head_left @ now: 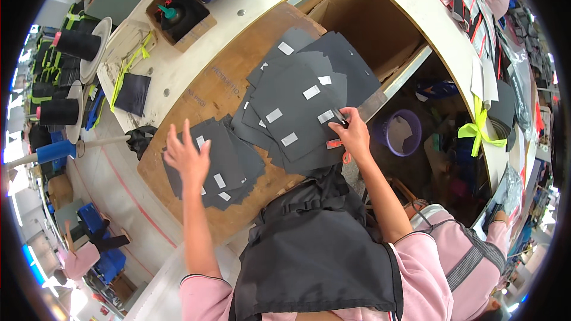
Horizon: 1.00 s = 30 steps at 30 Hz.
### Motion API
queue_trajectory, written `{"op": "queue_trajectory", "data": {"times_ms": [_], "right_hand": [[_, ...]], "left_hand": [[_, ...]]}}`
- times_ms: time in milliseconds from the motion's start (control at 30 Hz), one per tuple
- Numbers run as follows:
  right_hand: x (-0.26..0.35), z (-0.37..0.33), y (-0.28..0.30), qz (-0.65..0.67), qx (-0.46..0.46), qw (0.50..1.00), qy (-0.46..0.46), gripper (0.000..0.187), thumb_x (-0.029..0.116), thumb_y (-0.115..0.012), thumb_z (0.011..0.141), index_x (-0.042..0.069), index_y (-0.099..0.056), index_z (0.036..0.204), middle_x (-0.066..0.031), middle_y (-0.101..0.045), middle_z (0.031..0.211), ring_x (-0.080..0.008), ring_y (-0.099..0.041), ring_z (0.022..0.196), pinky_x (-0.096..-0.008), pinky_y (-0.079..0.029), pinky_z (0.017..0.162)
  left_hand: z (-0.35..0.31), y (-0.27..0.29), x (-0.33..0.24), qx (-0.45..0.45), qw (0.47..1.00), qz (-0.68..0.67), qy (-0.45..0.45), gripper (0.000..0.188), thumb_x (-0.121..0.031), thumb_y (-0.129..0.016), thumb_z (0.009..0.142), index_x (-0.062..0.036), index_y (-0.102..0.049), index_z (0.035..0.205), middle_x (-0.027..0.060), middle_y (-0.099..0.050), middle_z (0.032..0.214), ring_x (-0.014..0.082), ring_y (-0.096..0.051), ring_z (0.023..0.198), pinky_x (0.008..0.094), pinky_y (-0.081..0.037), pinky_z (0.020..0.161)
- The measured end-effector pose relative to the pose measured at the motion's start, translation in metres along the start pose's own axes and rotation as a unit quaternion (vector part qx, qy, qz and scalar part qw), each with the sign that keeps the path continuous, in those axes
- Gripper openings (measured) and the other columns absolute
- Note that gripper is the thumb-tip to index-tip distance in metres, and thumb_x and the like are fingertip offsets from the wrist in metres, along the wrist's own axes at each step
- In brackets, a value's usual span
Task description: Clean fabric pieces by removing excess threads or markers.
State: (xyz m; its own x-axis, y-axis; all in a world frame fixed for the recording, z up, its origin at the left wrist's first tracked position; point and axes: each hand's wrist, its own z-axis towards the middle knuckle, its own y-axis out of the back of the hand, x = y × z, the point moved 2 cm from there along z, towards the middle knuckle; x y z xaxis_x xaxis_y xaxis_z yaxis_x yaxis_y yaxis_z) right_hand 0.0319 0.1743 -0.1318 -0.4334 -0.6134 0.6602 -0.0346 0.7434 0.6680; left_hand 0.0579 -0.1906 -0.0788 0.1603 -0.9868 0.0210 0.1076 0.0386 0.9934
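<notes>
Over the L panel stack [229, 153], your L hand [189, 157] is spread, grip empty; R hand [355, 137] pinches a small dark item [339, 118]. Prob. sorting; next needs clean single pickup.

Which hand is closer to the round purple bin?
Right. The right hand is just left of the round purple bin in the picture, not touching it. The left hand is much farther left, by the smaller pile of dark grey flat pieces.
</notes>
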Motion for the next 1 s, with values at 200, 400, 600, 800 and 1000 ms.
{"op": "queue_trajectory", "data": {"times_ms": [200,400,600,800,1000], "right_hand": [[-0.007,0.006,-0.006,0.006,-0.047,0.999,-0.001,0.033,0.022,-0.073,0.074,0.008,-0.055,0.098,-0.0100,-0.061,0.082,-0.0285,-0.060,0.075,-0.0372,-0.045,0.066],[-0.006,0.005,-0.019,0.025,-0.022,0.999,0.012,0.029,0.019,-0.074,0.072,0.004,-0.056,0.089,-0.0102,-0.060,0.080,-0.0295,-0.060,0.077,-0.0379,-0.045,0.067],[0.019,-0.014,0.006,0.034,-0.047,0.991,0.117,0.022,0.009,-0.073,0.071,0.002,-0.056,0.083,-0.0086,-0.055,0.082,-0.0297,-0.059,0.075,-0.0356,-0.045,0.065],[0.039,-0.022,0.058,0.124,0.034,0.963,0.238,0.023,0.000,-0.072,0.067,-0.002,-0.055,0.082,-0.0064,-0.048,0.077,-0.0193,-0.055,0.069,-0.0313,-0.044,0.060],[0.076,-0.039,0.055,0.077,-0.143,0.956,0.243,0.032,0.003,-0.070,0.073,0.005,-0.056,0.102,-0.0064,-0.052,0.081,-0.0174,-0.056,0.063,-0.0305,-0.046,0.057]], "left_hand": [[0.022,-0.012,-0.122,0.045,0.919,-0.367,-0.133,0.067,-0.020,-0.068,0.076,-0.0107,-0.038,0.135,0.0151,-0.032,0.141,0.0322,-0.031,0.130,0.0492,-0.026,0.103],[0.051,-0.047,-0.194,0.119,0.943,-0.237,-0.201,0.083,-0.021,-0.073,0.073,-0.0086,-0.026,0.140,0.0139,-0.026,0.144,0.0311,-0.027,0.132,0.0532,-0.025,0.103],[0.071,-0.030,-0.206,0.107,0.927,-0.246,-0.261,0.100,-0.020,-0.080,0.064,-0.0246,-0.019,0.143,0.0078,-0.026,0.144,0.0272,-0.026,0.133,0.0558,-0.022,0.104],[0.089,0.019,-0.174,0.348,0.816,-0.405,-0.222,0.058,-0.016,-0.078,0.067,-0.0126,-0.052,0.119,0.0025,-0.062,0.099,0.0139,-0.056,0.096,0.0383,-0.040,0.089],[0.022,0.026,-0.154,0.464,0.505,-0.721,0.096,0.024,-0.024,-0.061,0.089,-0.0023,-0.060,0.100,-0.0004,-0.061,0.085,0.0047,-0.056,0.076,0.0209,-0.047,0.066]]}}
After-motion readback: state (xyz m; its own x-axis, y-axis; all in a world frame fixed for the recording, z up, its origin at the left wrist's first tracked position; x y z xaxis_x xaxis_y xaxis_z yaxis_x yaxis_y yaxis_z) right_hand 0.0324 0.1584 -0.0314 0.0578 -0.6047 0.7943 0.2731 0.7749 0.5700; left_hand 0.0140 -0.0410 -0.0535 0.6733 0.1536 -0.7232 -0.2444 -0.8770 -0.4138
